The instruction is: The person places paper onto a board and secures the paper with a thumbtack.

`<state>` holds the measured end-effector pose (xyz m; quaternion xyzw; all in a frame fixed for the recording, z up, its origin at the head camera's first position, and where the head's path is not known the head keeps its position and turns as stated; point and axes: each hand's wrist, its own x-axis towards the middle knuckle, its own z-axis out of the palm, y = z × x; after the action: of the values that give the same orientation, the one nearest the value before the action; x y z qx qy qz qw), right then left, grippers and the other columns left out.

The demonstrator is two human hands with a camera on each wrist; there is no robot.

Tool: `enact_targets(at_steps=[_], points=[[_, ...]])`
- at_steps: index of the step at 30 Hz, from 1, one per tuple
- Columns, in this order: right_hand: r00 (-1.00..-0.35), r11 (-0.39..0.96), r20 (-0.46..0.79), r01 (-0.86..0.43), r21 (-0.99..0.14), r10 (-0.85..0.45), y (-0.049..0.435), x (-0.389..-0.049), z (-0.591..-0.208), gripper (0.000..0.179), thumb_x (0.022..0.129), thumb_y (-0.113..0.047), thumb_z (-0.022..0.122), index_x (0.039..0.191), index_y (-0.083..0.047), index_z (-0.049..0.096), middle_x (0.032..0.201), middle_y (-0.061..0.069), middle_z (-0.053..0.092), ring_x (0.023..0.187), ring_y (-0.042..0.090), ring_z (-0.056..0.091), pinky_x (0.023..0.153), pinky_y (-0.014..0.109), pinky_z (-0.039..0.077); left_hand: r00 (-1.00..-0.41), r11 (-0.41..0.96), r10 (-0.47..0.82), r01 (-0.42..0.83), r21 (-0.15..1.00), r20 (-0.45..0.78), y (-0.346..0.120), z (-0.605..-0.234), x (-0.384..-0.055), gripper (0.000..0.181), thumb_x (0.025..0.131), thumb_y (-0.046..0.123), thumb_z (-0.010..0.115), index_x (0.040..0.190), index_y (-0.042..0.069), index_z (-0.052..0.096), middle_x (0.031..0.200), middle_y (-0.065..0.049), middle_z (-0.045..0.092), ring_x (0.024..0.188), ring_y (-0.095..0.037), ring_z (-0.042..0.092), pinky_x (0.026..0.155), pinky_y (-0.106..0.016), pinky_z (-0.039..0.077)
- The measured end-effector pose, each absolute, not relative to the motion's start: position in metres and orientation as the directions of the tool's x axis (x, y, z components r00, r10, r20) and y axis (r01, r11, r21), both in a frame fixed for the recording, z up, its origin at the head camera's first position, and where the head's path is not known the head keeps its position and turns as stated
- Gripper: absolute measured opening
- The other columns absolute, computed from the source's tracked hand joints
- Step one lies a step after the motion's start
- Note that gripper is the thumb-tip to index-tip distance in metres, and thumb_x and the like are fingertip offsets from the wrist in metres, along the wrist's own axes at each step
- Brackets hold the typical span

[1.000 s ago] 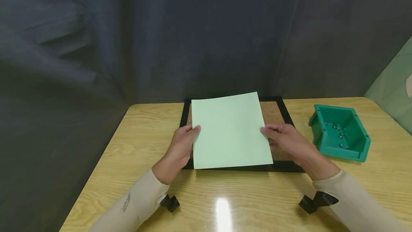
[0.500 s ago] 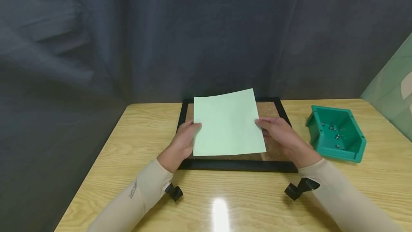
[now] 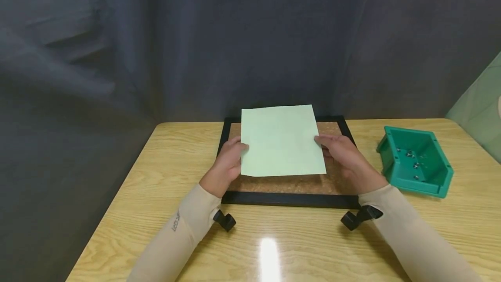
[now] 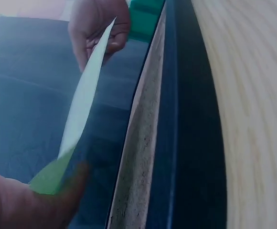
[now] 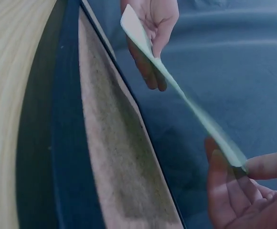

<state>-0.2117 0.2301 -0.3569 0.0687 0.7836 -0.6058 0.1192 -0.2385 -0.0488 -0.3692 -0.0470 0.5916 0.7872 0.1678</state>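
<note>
A pale green sheet of paper (image 3: 281, 142) is held up between both hands, in front of and above a cork board (image 3: 289, 184) with a black frame. My left hand (image 3: 227, 162) pinches its left edge, thumb on the near face and fingers behind. The right hand (image 3: 344, 153) pinches the opposite edge the same way. Both wrist views show the sheet (image 5: 191, 102) edge-on and slightly bowed, raised over the cork. In the right wrist view the fingers (image 5: 224, 191) of my right hand spread below the paper. The sheet hides much of the board's upper middle.
The board lies on a light wood table (image 3: 176, 156) near its back edge. To its right stands a green plastic bin (image 3: 419, 188) with several small metallic pieces (image 3: 410, 154) inside. A dark curtain (image 3: 254, 42) hangs behind and along the left.
Both hands have moved the paper farther back and up in the head view, uncovering the board's lower cork strip. Its top edge looks more level, and both grips stay.
</note>
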Motion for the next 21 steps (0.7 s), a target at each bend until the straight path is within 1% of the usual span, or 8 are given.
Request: enact_targets(at_steps=[4,6,8,11,13,16,18,21], points=[[-0.958,0.168,-0.282,0.27,-0.948,-0.053,0.237,-0.208,-0.362,0.054,0.107,-0.033,0.041,0.149,0.002,0.04,0.096,-0.012,0.067,0.085,0.0,0.067,0.077,0.021,0.057,-0.923,-0.292,0.24,-0.364,0.884,-0.301,-0.048,-0.369,-0.239,0.058,0.098,-0.009,0.036,0.154,0.0,0.027,0.152,-0.02,0.035,0.14,-0.031,0.037,0.116,-0.043,0.034],[-0.957,0.131,-0.283,0.272,-0.953,-0.071,0.241,-0.207,-0.365,0.054,0.108,-0.031,0.041,0.148,0.004,0.04,0.09,-0.014,0.069,0.084,0.001,0.068,0.075,0.021,0.058,-0.916,-0.304,0.249,-0.382,0.873,-0.314,-0.047,-0.369,-0.238,0.062,0.095,-0.013,0.036,0.155,-0.001,0.025,0.159,-0.019,0.024,0.149,-0.03,0.024,0.122,-0.04,0.024],[-0.956,0.127,-0.279,0.267,-0.955,-0.09,0.245,-0.207,-0.37,0.054,0.108,-0.03,0.04,0.148,0.007,0.039,0.09,-0.015,0.069,0.084,0.001,0.068,0.076,0.021,0.057,-0.914,-0.298,0.251,-0.387,0.873,-0.32,-0.046,-0.37,-0.236,0.065,0.093,-0.016,0.034,0.155,-0.002,0.022,0.165,-0.017,0.011,0.154,-0.029,0.01,0.125,-0.038,0.015],[-0.957,0.154,-0.273,0.256,-0.954,-0.101,0.247,-0.209,-0.378,0.054,0.108,-0.029,0.041,0.147,0.008,0.039,0.091,-0.015,0.069,0.086,0.001,0.069,0.077,0.022,0.058,-0.912,-0.293,0.252,-0.39,0.873,-0.323,-0.044,-0.372,-0.236,0.068,0.091,-0.018,0.032,0.156,-0.002,0.019,0.166,-0.016,0.005,0.156,-0.029,0.002,0.126,-0.038,0.008],[-0.956,0.183,-0.272,0.25,-0.951,-0.107,0.248,-0.21,-0.382,0.056,0.108,-0.03,0.041,0.148,0.007,0.038,0.093,-0.015,0.069,0.087,0.001,0.068,0.078,0.022,0.057,-0.916,-0.295,0.252,-0.379,0.877,-0.311,-0.042,-0.373,-0.237,0.07,0.09,-0.02,0.031,0.156,-0.001,0.018,0.164,-0.019,0.011,0.155,-0.031,0.008,0.126,-0.039,0.012],[-0.957,0.214,-0.275,0.251,-0.944,-0.091,0.248,-0.211,-0.386,0.056,0.107,-0.031,0.042,0.149,0.006,0.039,0.094,-0.015,0.068,0.088,0.0,0.066,0.08,0.021,0.055,-0.921,-0.289,0.248,-0.367,0.884,-0.301,-0.039,-0.376,-0.238,0.071,0.088,-0.022,0.03,0.155,0.0,0.02,0.157,-0.02,0.021,0.149,-0.032,0.021,0.121,-0.038,0.023],[-0.952,0.234,-0.29,0.262,-0.936,-0.096,0.246,-0.211,-0.388,0.056,0.107,-0.031,0.042,0.149,0.006,0.038,0.095,-0.015,0.067,0.089,-0.001,0.065,0.082,0.02,0.053,-0.921,-0.278,0.244,-0.367,0.888,-0.305,-0.039,-0.379,-0.238,0.07,0.088,-0.022,0.03,0.153,0.001,0.025,0.153,-0.019,0.027,0.142,-0.031,0.031,0.114,-0.039,0.031],[-0.945,0.25,-0.309,0.276,-0.928,-0.104,0.244,-0.212,-0.392,0.056,0.107,-0.03,0.042,0.148,0.007,0.038,0.097,-0.012,0.068,0.09,-0.001,0.065,0.083,0.02,0.053,-0.919,-0.26,0.237,-0.373,0.891,-0.315,-0.039,-0.385,-0.238,0.067,0.089,-0.021,0.03,0.152,0.002,0.029,0.149,-0.018,0.031,0.131,-0.029,0.039,0.106,-0.042,0.037]])
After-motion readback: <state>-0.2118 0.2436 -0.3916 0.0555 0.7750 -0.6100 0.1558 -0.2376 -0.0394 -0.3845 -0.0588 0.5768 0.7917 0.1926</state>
